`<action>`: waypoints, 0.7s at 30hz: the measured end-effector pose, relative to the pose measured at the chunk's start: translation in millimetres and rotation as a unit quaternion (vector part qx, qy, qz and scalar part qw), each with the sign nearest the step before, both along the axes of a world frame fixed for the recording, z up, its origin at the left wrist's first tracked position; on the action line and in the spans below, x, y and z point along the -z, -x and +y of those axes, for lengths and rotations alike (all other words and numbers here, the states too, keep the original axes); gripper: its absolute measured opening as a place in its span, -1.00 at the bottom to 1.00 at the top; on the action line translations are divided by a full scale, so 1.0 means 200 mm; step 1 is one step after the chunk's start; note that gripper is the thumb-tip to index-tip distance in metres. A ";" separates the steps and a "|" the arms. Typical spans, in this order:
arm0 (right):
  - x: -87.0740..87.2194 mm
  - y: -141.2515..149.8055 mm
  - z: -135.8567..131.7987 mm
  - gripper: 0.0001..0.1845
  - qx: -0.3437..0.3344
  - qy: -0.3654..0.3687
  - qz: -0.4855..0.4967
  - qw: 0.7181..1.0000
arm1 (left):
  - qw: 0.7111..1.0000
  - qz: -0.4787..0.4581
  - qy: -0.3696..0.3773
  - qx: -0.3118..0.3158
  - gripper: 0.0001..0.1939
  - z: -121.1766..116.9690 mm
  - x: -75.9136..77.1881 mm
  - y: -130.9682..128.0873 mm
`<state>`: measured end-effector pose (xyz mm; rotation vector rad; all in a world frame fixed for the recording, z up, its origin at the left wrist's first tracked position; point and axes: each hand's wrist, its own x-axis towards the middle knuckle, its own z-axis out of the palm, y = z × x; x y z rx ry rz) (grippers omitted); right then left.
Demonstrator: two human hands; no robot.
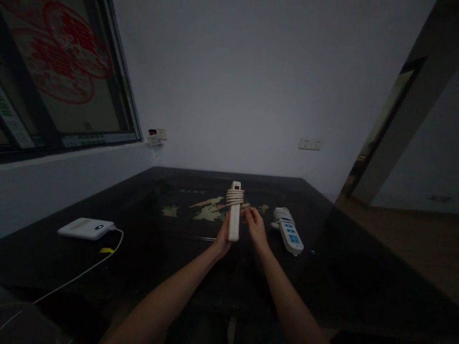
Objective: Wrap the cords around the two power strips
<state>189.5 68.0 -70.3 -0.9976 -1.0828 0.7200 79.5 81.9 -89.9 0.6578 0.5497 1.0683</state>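
A long white power strip is held upright over the dark table, with its cord wound in coils round its upper part. My left hand is closed round the strip's lower end. My right hand is just to the right of the strip, fingers pinched on the cord near the coils. A second white power strip with blue sockets lies flat on the table to the right, its own cord bundled at its far end.
A flat white device with a white cable lies at the table's left. Wall sockets sit on the far wall. A window with red decorations is at the left, a doorway at the right.
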 end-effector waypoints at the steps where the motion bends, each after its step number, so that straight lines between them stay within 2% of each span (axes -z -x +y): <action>1: 0.00 0.00 0.00 -0.59 0.003 -0.008 -0.003 1.000 | 1.000 0.003 -0.003 0.001 -0.54 0.00 0.00 0.00; 6: -0.01 -0.01 0.00 -0.62 0.020 -0.020 -0.024 0.999 | 1.000 0.020 -0.009 0.014 -0.55 -0.02 0.01 -0.01; 15: -0.01 -0.02 -0.01 -0.63 0.039 -0.025 0.015 0.999 | 0.999 -0.002 -0.009 0.047 -0.57 -0.05 -0.02 -0.01; 21: -0.01 -0.03 -0.02 -0.66 0.048 -0.023 -0.015 0.998 | 0.997 -0.029 0.025 0.062 -0.59 -0.05 -0.02 -0.02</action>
